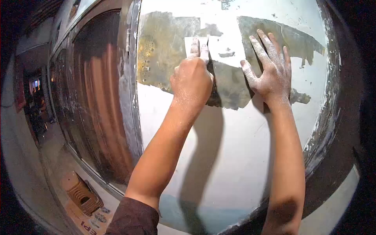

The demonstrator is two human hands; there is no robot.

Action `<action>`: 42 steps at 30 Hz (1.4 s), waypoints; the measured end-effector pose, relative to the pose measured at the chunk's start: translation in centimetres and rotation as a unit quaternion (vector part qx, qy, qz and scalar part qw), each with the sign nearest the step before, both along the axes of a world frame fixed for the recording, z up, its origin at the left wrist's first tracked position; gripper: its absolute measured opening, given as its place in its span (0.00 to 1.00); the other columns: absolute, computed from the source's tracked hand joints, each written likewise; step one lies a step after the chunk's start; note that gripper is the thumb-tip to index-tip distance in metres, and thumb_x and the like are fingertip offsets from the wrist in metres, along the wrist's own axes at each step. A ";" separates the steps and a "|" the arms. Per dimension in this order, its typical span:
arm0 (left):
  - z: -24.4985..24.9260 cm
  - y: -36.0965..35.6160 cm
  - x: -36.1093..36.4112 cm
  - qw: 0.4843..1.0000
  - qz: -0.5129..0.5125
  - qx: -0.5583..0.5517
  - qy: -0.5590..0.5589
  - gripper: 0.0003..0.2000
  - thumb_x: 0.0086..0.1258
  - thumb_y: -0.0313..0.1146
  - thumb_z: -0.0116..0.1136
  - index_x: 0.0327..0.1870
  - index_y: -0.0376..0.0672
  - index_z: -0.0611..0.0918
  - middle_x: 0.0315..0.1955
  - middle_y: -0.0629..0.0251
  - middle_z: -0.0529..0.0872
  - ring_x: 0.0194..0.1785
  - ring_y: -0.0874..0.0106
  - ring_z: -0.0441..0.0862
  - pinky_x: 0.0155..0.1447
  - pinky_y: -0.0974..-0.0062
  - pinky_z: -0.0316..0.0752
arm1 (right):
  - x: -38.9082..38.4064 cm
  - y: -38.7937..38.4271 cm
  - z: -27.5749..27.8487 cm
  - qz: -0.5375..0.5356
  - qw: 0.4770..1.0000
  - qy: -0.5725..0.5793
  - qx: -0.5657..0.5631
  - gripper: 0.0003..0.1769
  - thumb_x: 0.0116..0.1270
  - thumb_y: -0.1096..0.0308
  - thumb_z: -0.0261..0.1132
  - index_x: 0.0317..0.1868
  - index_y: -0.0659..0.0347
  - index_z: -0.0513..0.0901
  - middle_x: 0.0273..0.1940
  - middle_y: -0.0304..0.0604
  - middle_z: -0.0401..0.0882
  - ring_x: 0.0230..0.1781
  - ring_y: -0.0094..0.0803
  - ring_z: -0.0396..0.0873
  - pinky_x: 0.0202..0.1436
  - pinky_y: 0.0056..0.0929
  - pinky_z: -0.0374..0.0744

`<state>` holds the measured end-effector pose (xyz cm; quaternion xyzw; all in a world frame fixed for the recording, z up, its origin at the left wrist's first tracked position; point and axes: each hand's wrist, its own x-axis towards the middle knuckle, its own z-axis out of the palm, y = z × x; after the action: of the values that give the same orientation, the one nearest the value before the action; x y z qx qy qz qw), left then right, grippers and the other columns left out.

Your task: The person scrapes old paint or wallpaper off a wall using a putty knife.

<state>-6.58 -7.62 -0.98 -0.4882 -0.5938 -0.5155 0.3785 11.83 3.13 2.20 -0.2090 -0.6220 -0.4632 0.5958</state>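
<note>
My left hand (192, 80) is closed around a putty knife (196, 47), its white-coated blade pressed flat against the wall (235, 156) with my forefinger lying along it. A bare grey-brown patch (164, 51) of wall surrounds the blade, and fresh white putty (225, 47) lies just right of it. My right hand (272, 68), dusted white, rests flat on the wall with fingers spread, beside the putty strip. Both arms reach up from the bottom of the view.
A brown wooden door (102, 102) with a dark frame stands left of the wall. On the floor at lower left lie an orange plastic stool (80, 192) on its side and printed cardboard (88, 223). A dim passage recedes at far left.
</note>
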 end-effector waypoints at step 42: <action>-0.2 -1.1 -0.2 0.998 -0.055 0.004 -0.010 0.12 0.64 0.22 0.56 0.43 0.34 0.90 0.40 0.41 0.90 0.45 0.39 0.89 0.56 0.46 0.84 | 0.2 0.0 0.1 0.008 1.000 -0.010 0.012 0.35 0.70 0.45 0.69 0.74 0.48 0.81 0.81 0.35 0.70 0.83 0.41 0.64 0.88 0.56 0.55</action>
<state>-6.76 -8.73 -1.22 -0.5138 -0.5676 -0.5426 0.3455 12.00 3.13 2.32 -0.1918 -0.6236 -0.4679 0.5961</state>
